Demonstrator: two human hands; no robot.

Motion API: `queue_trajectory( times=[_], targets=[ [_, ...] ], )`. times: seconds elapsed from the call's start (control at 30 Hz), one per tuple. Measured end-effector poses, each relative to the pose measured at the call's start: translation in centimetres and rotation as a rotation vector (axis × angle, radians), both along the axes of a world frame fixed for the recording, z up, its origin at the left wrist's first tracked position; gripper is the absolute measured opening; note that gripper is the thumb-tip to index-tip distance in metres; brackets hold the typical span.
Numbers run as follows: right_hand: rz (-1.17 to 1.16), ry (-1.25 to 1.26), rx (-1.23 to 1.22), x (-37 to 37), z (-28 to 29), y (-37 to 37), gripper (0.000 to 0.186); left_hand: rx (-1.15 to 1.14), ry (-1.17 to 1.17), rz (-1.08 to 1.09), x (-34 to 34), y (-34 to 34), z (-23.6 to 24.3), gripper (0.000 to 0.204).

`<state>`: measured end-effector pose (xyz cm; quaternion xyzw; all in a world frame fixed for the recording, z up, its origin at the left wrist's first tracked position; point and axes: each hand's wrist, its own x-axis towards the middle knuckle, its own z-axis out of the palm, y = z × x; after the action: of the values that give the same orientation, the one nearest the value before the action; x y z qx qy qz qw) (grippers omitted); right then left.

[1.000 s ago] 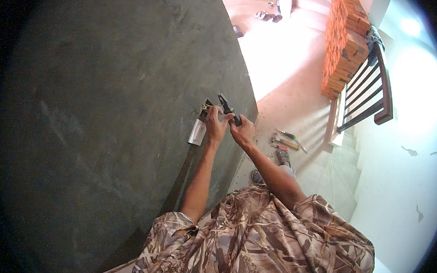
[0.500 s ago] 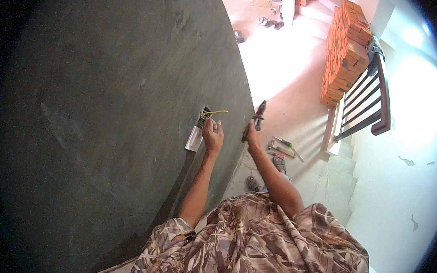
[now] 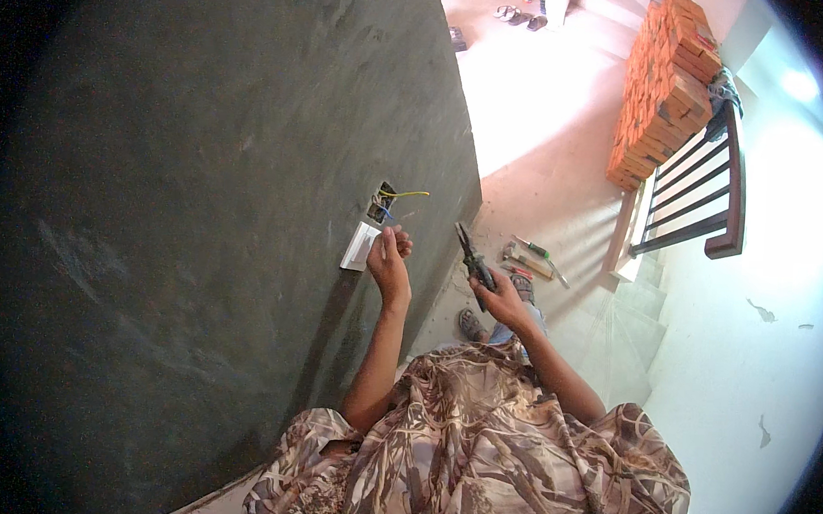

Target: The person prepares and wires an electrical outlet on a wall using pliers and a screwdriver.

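Note:
My left hand [image 3: 391, 265] is at the dark wall, fingers curled in and thumb pressed near them; what they pinch, if anything, is too small to make out. Just above the fingertips, a recessed wall box [image 3: 381, 203] holds several wires. A yellow wire [image 3: 405, 193] sticks out of it to the right, and a short blue wire [image 3: 387, 212] bends down toward my fingers. Below the box, beside my left hand, is a white wall plate [image 3: 360, 246]. My right hand [image 3: 505, 300] grips dark-handled pliers [image 3: 475, 264], jaws pointing up and left, apart from the wires.
On the floor beyond my right hand lie a hammer [image 3: 529, 260] and a green-handled screwdriver [image 3: 533, 248]. My sandalled feet [image 3: 471, 325] are below. To the right stand a stack of bricks [image 3: 662, 103], a dark stair railing [image 3: 731, 193] and descending steps [image 3: 643, 308].
My left hand has dropped slightly away from the box, uncovering it and the blue wire. The pliers have swung to point up-left, and my right hand has moved lower and right.

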<state>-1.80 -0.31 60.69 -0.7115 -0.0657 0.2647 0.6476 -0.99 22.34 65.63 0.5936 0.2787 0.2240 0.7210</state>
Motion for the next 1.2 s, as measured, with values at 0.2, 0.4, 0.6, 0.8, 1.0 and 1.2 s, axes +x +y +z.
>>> queue_trajectory(
  times=[0.2, 0.4, 0.6, 0.8, 1.0, 1.2],
  targets=[
    [0.127, -0.061, 0.068, 4.0, 2.9, 2.2, 0.030, -0.254, 0.028, 0.060, 1.4, -0.4, 0.5, 0.033],
    [0.160, -0.110, 0.008, 5.8, 3.5, 3.4, 0.033, -0.347, 0.069, 0.127, 1.2, -0.7, 1.4, 0.033],
    [0.187, -0.063, 0.109, 7.3, 2.5, 4.0, 0.034, -0.419, -0.045, 0.113, 1.9, -1.1, 1.7, 0.029],
    [0.257, 0.067, 0.056, 7.1, 0.2, 5.3, 0.034, -0.517, -0.070, 0.102, 3.1, -1.9, 1.6, 0.026],
    [0.196, -0.026, 0.199, 3.7, -2.8, 8.6, 0.029, -0.670, -0.146, 0.195, 10.3, -3.4, 1.1, 0.029],
    [0.177, -0.061, 0.037, 3.1, -0.4, 7.4, 0.030, -0.781, -0.112, 0.204, 12.2, -2.8, 1.9, 0.028]
  ],
)
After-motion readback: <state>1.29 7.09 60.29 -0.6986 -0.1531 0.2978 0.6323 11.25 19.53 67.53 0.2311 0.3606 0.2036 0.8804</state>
